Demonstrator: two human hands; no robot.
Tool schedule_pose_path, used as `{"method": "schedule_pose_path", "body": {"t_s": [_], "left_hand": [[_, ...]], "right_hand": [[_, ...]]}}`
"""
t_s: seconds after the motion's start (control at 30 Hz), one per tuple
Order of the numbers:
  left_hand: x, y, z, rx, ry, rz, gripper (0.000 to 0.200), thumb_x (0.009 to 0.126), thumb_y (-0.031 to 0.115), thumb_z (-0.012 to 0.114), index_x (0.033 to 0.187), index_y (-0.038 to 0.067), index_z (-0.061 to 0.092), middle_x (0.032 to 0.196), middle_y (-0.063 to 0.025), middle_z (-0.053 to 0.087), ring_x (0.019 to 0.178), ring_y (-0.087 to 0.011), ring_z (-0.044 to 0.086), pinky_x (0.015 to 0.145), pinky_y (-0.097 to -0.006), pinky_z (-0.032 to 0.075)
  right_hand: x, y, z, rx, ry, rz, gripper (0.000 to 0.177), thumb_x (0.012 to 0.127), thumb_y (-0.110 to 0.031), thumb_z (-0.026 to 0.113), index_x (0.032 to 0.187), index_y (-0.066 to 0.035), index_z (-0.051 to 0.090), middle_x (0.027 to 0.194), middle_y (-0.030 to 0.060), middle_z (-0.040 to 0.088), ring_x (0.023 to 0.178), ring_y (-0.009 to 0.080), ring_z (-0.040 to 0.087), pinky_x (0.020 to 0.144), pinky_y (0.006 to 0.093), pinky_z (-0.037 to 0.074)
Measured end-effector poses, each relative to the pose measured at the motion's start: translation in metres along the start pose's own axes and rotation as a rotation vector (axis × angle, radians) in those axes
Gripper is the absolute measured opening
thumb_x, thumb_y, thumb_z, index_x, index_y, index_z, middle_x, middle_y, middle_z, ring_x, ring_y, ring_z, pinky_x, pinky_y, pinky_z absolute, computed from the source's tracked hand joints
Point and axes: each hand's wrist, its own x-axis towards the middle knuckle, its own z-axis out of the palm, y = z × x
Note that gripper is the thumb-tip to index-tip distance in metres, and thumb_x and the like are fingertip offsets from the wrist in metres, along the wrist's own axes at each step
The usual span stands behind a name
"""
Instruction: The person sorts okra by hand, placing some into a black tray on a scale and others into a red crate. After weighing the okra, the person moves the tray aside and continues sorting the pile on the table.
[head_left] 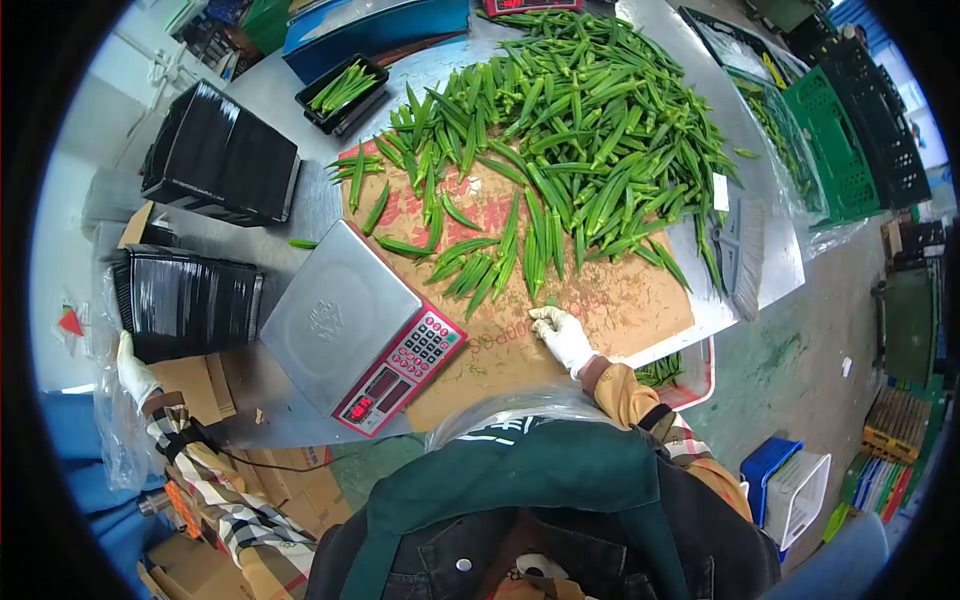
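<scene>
A large heap of green okra (600, 130) covers the cardboard sheet (640, 310) on the metal table. My right hand (562, 338), in a white glove, rests on the cardboard just below the nearest okra, its fingers bent; whether they hold anything is too small to tell. At the far left, my gloved left hand (135, 370) is beside a stack of black trays (190, 300) wrapped in clear plastic; its fingers are partly hidden. Between my hands stands a scale (345, 320) with a bare metal plate and a lit red display.
A second stack of black trays (220, 155) stands behind the first. One black tray (343, 92) holds okra at the back. A grey brush (743, 255) lies at the table's right edge, near green crates (830, 140). Blue and white bins (797, 490) stand on the floor.
</scene>
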Motion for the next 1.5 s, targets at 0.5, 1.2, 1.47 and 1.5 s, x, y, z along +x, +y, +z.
{"method": "schedule_pose_path", "body": {"t_s": [0.5,1.2,1.47,1.5], "left_hand": [[-0.389,0.117,0.150,0.564,-0.652,0.526,0.014,0.079,0.008,0.077,0.092,0.010,0.073,0.084,-0.0034,0.067,0.089,-0.0222,0.061,0.116,-0.0493,0.031],[-0.518,0.091,0.406,1.039,-1.097,0.551,0.013,0.090,0.012,0.053,0.094,0.007,0.065,0.085,-0.0141,0.067,0.085,-0.0342,0.066,0.072,-0.0458,0.053],[-0.515,0.071,0.429,1.129,-1.055,0.569,0.014,0.089,0.013,0.056,0.088,0.008,0.069,0.085,-0.0129,0.069,0.086,-0.0332,0.069,0.072,-0.0453,0.055],[-0.516,0.073,0.429,1.105,-1.058,0.555,0.013,0.089,0.013,0.057,0.087,0.008,0.068,0.085,-0.0130,0.069,0.085,-0.0337,0.069,0.073,-0.0455,0.055]], "right_hand": [[0.007,-0.047,-0.022,0.125,-0.094,0.117,0.021,0.096,-0.004,0.059,0.116,0.000,0.066,0.084,-0.0003,0.066,0.071,0.0049,0.055,0.065,0.0204,0.047],[0.175,-0.125,-0.043,-0.510,0.203,-0.175,0.045,0.082,-0.022,0.074,0.122,-0.004,0.063,0.096,0.0127,0.072,0.086,0.0279,0.068,0.079,0.0366,0.054],[0.104,-0.099,-0.093,-0.086,0.260,-0.112,0.035,0.086,-0.010,0.069,0.118,0.004,0.066,0.088,0.0043,0.071,0.076,0.0081,0.062,0.072,0.0241,0.051],[0.092,-0.097,-0.093,-0.164,0.295,-0.062,0.036,0.085,-0.011,0.069,0.118,0.002,0.066,0.087,0.0051,0.072,0.075,0.0086,0.062,0.071,0.0245,0.051]]}}
